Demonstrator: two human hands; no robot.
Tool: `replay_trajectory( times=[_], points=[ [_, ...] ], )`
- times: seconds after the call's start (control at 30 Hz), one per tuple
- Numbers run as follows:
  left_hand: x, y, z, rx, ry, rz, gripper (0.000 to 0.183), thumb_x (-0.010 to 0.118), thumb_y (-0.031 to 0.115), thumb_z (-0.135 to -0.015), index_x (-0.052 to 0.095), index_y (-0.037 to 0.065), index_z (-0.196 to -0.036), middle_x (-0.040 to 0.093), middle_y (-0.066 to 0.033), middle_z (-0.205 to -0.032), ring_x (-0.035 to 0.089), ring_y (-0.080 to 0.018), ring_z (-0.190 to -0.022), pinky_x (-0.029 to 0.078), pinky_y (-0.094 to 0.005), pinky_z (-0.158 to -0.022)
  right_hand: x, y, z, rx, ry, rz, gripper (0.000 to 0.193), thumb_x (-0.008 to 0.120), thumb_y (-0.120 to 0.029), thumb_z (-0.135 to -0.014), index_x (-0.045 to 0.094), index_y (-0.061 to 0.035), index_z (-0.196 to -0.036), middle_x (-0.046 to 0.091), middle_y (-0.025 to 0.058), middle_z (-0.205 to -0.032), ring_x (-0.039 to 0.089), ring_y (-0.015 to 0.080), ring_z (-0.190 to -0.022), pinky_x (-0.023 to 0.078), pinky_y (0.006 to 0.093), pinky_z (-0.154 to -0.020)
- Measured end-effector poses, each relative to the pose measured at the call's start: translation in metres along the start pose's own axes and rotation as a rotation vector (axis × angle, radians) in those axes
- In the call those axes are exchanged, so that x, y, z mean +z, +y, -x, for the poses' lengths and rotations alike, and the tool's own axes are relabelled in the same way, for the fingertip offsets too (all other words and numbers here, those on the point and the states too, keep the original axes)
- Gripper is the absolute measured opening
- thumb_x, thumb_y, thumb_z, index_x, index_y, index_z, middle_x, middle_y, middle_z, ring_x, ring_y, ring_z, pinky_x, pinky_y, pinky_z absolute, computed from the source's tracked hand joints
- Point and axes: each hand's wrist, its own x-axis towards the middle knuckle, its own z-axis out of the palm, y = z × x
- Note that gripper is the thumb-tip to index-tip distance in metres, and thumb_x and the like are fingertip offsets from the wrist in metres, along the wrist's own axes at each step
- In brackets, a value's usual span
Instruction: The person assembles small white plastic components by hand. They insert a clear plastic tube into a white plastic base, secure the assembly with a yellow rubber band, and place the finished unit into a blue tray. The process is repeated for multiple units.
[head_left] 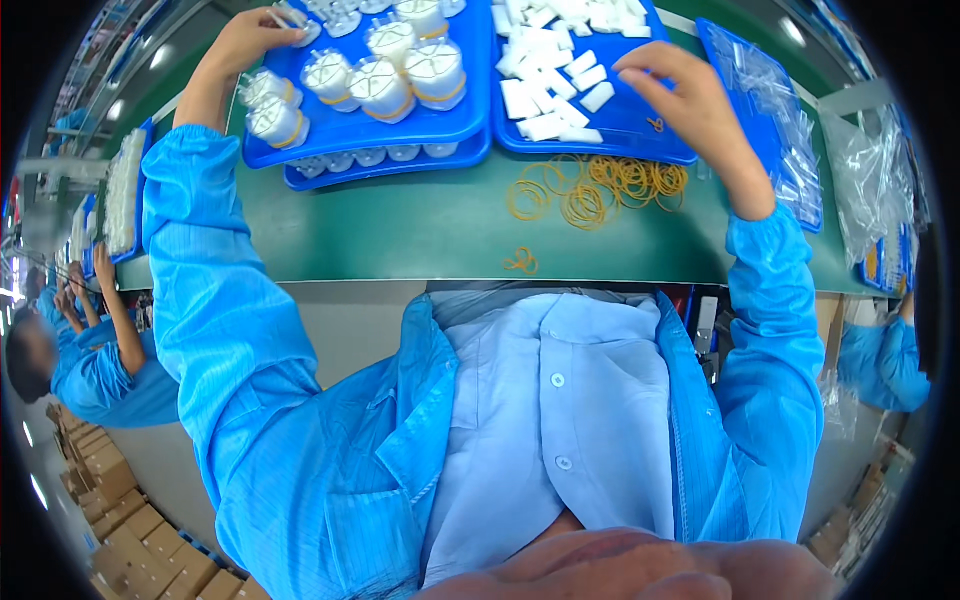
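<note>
My left hand (248,45) reaches to the far left corner of a blue tray (470,125), its fingers closed on a clear plastic piece (290,17). In that tray stand several clear plastic cups (380,88) holding white material, with yellow rubber bands round them. My right hand (690,90) hovers over a second blue tray (630,145), beside loose white blocks (555,80). Its thumb and forefinger are apart, and I see nothing between them. A small brown loop, perhaps a rubber band (656,125), lies in this tray below the fingers.
Loose yellow rubber bands (620,185) are heaped on the green table (400,230), with a small cluster nearer its front edge. Another blue tray (765,120) at the right holds clear plastic pieces. Clear bags (870,180) hang beyond it. A co-worker (100,360) sits at the left.
</note>
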Motion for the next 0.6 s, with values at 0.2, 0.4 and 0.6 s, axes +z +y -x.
replay_trajectory(
  times=[0.2, 0.4, 0.6],
  points=[
    [0.007, 0.006, 0.021, 0.099, 0.273, 0.256, 0.027, 0.065, 0.022, -0.09, 0.065, 0.0, -0.106, 0.065, -0.0079, -0.097, 0.059, -0.0161, -0.096, 0.049, -0.0325, -0.086, 0.044, 0.039, -0.006, -0.241, 0.055, 0.217, 0.014, 0.058, -0.011, -0.088, 0.065, -0.007, -0.099, 0.066, 0.009, -0.099, 0.061, 0.0293, -0.098, 0.05, 0.0385, -0.084],
    [-0.027, 0.082, 0.081, 0.259, 0.495, 0.941, 0.025, 0.044, 0.011, -0.1, 0.051, -0.01, -0.112, 0.059, -0.022, -0.113, 0.057, -0.0393, -0.113, 0.048, -0.0497, -0.101, 0.048, 0.053, -0.016, -0.087, -0.121, 0.125, 0.018, 0.061, -0.014, -0.084, 0.065, -0.0045, -0.099, 0.066, 0.0135, -0.095, 0.062, 0.0321, -0.091, 0.049, 0.0393, -0.08],
    [0.064, 0.215, 0.153, 0.283, 0.214, 0.812, 0.028, 0.062, 0.009, -0.088, 0.057, -0.003, -0.113, 0.064, -0.0155, -0.108, 0.063, -0.0232, -0.102, 0.05, -0.0336, -0.093, 0.04, 0.058, -0.023, 0.028, -0.204, 0.059, 0.023, 0.066, -0.015, -0.077, 0.068, -0.0023, -0.096, 0.066, 0.0156, -0.094, 0.063, 0.0318, -0.088, 0.05, 0.0389, -0.079]
  ],
)
